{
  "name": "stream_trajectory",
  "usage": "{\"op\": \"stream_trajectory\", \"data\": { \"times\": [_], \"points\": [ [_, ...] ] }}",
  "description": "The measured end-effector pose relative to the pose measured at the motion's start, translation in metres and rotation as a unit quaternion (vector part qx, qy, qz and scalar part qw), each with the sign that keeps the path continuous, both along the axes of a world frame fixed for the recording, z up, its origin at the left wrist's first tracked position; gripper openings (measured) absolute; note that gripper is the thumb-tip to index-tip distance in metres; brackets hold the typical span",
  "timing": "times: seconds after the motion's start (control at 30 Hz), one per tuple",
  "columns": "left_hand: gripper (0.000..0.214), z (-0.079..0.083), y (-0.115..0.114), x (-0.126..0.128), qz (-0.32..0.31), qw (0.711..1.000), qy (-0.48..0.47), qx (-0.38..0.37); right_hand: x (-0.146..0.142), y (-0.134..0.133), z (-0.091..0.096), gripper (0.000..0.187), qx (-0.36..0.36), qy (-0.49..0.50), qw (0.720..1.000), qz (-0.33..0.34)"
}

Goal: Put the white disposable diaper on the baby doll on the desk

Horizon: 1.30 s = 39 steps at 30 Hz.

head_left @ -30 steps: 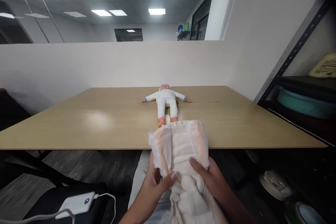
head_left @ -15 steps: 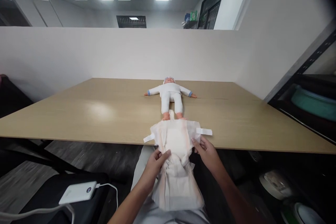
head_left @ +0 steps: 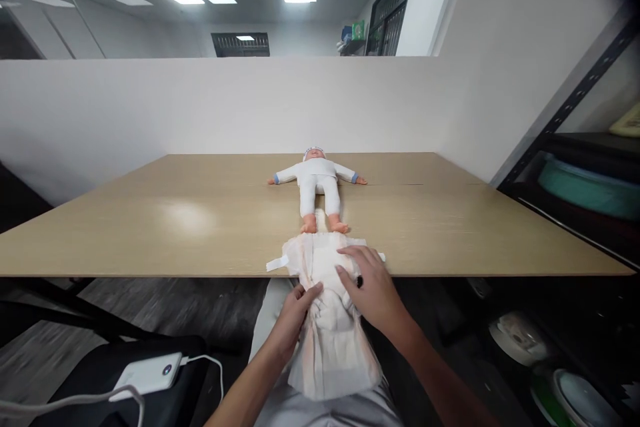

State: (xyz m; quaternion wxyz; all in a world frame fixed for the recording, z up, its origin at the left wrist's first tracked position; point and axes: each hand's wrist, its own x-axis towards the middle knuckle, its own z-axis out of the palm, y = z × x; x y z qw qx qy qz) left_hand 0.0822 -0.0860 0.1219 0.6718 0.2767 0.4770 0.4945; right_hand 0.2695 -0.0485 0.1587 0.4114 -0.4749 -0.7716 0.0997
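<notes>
A white diaper [head_left: 320, 320] lies unfolded over the near edge of the wooden table [head_left: 200, 227], its lower half hanging down onto my lap. My left hand [head_left: 294, 313] pinches the diaper's left side just below the table edge. My right hand [head_left: 367, 283] lies flat on the diaper's upper part, fingers stretched out. A baby doll [head_left: 317, 187] in white clothes lies on its back farther along the table, arms spread, feet close to the diaper's far end.
A white partition wall [head_left: 150, 107] stands behind the table. A black metal shelf [head_left: 575, 167] with bowls and dishes is at the right. A white power bank [head_left: 147, 373] with a cable rests on a black chair at the lower left.
The diaper was held up and folded, then spread open over the table edge. My right hand moved from the diaper's right edge onto its top and flattened.
</notes>
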Motion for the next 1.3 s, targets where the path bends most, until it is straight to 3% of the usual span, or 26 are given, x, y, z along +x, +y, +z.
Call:
{"op": "stream_trajectory", "data": {
  "times": [0.1,0.23,0.33,0.43,0.5,0.57,0.67,0.73,0.83,0.9,0.97,1.07,1.23,1.3],
  "points": [
    [0.054,-0.001,0.0,-0.004,-0.035,0.999,0.028,0.0,-0.018,0.028,-0.003,0.046,-0.021,-0.084,0.993,0.075],
    [0.055,0.007,-0.003,-0.024,-0.053,0.995,0.083,0.022,-0.026,0.059,-0.019,0.055,-0.062,-0.157,0.972,0.16],
    [0.057,0.032,-0.011,-0.042,-0.076,0.981,0.167,0.069,-0.026,0.064,-0.027,0.058,-0.076,-0.176,0.968,0.162],
    [0.045,0.064,-0.014,-0.056,-0.14,0.931,0.306,0.142,-0.027,0.061,-0.032,0.06,-0.076,-0.183,0.972,0.129],
    [0.038,0.08,-0.004,-0.063,-0.166,0.878,0.396,0.209,-0.028,0.061,-0.033,0.06,-0.078,-0.189,0.973,0.111],
    [0.032,0.089,0.022,-0.068,-0.154,0.809,0.48,0.303,-0.029,0.061,-0.034,0.06,-0.074,-0.193,0.974,0.094],
    [0.026,0.091,0.086,-0.075,-0.102,0.656,0.609,0.434,-0.031,0.063,-0.036,0.058,-0.059,-0.193,0.976,0.081],
    [0.044,0.087,0.135,-0.076,-0.103,0.559,0.689,0.45,-0.031,0.063,-0.036,0.056,-0.049,-0.192,0.977,0.08],
    [0.084,0.077,0.197,-0.07,-0.17,0.441,0.761,0.445,-0.032,0.061,-0.038,0.054,-0.037,-0.187,0.979,0.071],
    [0.103,0.071,0.224,-0.061,-0.236,0.379,0.758,0.475,-0.032,0.061,-0.038,0.053,-0.03,-0.173,0.982,0.063],
    [0.116,0.066,0.239,-0.051,-0.295,0.339,0.724,0.523,-0.032,0.061,-0.039,0.053,-0.028,-0.16,0.985,0.06],
    [0.117,0.064,0.251,-0.04,-0.343,0.324,0.658,0.587,-0.032,0.062,-0.038,0.056,-0.03,-0.151,0.986,0.063],
    [0.043,0.07,0.262,-0.033,-0.367,0.361,0.575,0.636,-0.031,0.065,-0.037,0.057,-0.035,-0.161,0.984,0.067],
    [0.036,0.078,0.265,-0.032,-0.363,0.38,0.566,0.635,-0.028,0.067,-0.035,0.056,-0.047,-0.175,0.981,0.075]
  ]
}}
